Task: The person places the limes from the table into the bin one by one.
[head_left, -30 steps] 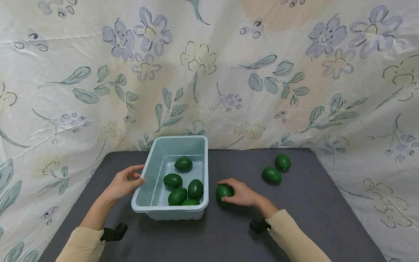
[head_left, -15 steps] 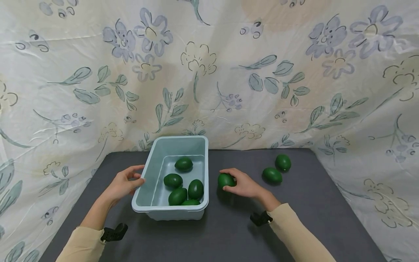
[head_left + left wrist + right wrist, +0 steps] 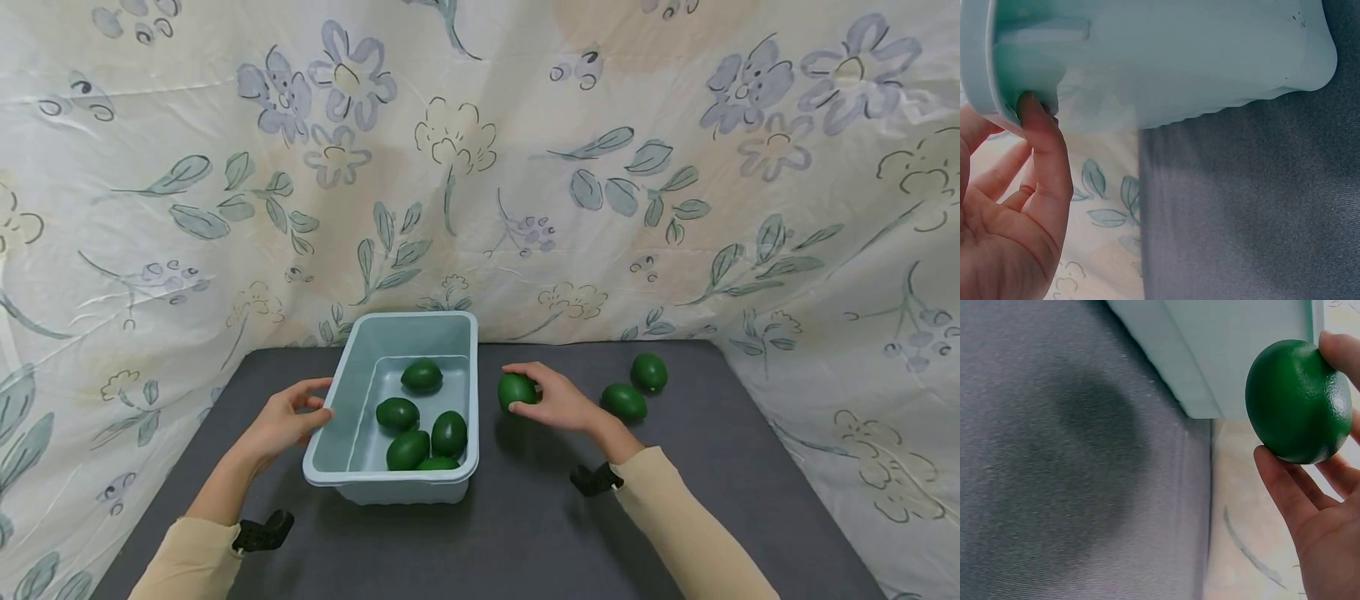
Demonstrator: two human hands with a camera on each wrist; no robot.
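Note:
A pale blue plastic tub [image 3: 330, 433] stands on the dark grey table [image 3: 525, 525], with several green egg-shaped fruits [image 3: 422, 376] inside. My left hand [image 3: 300, 408] rests against the tub's left rim. In the left wrist view its thumb [image 3: 1044, 144] presses under the rim of the tub [image 3: 1179, 56], with the fingers loose. My right hand [image 3: 540, 393] holds one green fruit [image 3: 514, 390] in its fingertips, lifted off the table just right of the tub. The right wrist view shows that fruit [image 3: 1297, 400] pinched between thumb and fingers [image 3: 1285, 487] beside the tub wall [image 3: 1229, 356].
Two more green fruits [image 3: 624, 401] [image 3: 648, 372] lie on the table at the back right. A floral cloth [image 3: 480, 167] hangs behind and along both sides. Bare grey surface stretches in front of the tub and to the right.
My right hand has lifted the green fruit off the table and carried it up and away, level with the tub's rim. The left hand and tub have stayed put.

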